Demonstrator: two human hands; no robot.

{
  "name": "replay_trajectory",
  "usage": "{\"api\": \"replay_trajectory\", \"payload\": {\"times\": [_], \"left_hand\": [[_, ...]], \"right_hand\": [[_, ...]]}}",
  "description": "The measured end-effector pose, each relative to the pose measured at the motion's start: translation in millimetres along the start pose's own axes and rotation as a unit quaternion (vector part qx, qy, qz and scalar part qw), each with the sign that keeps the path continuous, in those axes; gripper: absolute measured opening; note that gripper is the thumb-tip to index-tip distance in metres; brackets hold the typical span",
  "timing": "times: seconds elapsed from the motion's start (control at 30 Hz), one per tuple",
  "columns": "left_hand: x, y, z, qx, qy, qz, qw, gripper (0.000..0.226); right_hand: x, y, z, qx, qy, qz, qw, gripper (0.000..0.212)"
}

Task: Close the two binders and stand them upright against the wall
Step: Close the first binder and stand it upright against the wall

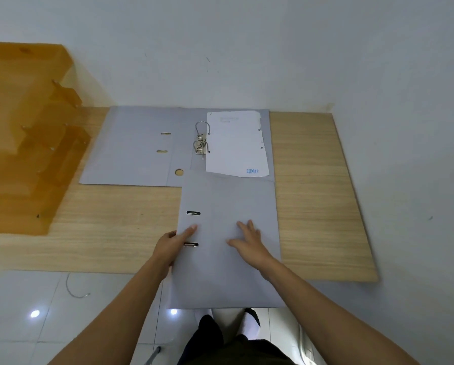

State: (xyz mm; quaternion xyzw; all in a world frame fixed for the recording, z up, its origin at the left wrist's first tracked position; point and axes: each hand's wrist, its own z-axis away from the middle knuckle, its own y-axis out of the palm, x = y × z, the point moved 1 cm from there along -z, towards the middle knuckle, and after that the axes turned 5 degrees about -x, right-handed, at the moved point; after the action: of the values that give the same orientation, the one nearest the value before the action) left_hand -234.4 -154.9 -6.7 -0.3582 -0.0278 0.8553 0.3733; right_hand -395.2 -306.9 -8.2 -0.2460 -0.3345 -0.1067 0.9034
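Two grey binders lie on a wooden table (312, 206). The near binder (228, 201) is closed flat and hangs over the table's front edge. My left hand (171, 246) grips its left spine edge, thumb on the cover beside the lower slot. My right hand (249, 243) presses flat on the cover, fingers spread. The far binder (136, 148) lies open against the wall (247, 48), its metal ring arches (202, 139) up and a white sheet (236, 148) with blue lettering on its right half. The near binder overlaps its front right corner.
An amber stepped plastic tray (23, 140) stands at the table's left side. Bare wood shows to the right of both binders. A white tiled floor (62, 312) with a thin wire lies below the front edge. My legs are under the near binder.
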Motion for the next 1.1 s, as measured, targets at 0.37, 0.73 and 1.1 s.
{"api": "replay_trajectory", "payload": {"times": [0.37,0.73,1.1], "left_hand": [[-53.9,35.0,28.6,0.374,-0.024,0.147,0.915,0.080],[-131.1,62.3,73.9,0.472,0.161,0.084,0.863,0.046],[-161.8,123.2,69.7,0.408,0.418,-0.178,0.792,0.111]], "right_hand": [[40.8,-3.1,25.7,-0.186,0.030,-0.100,0.977,0.067],[91.1,-74.8,86.0,-0.164,-0.161,-0.235,0.945,0.095],[44.9,-148.8,105.0,-0.246,-0.266,-0.218,0.906,0.080]]}}
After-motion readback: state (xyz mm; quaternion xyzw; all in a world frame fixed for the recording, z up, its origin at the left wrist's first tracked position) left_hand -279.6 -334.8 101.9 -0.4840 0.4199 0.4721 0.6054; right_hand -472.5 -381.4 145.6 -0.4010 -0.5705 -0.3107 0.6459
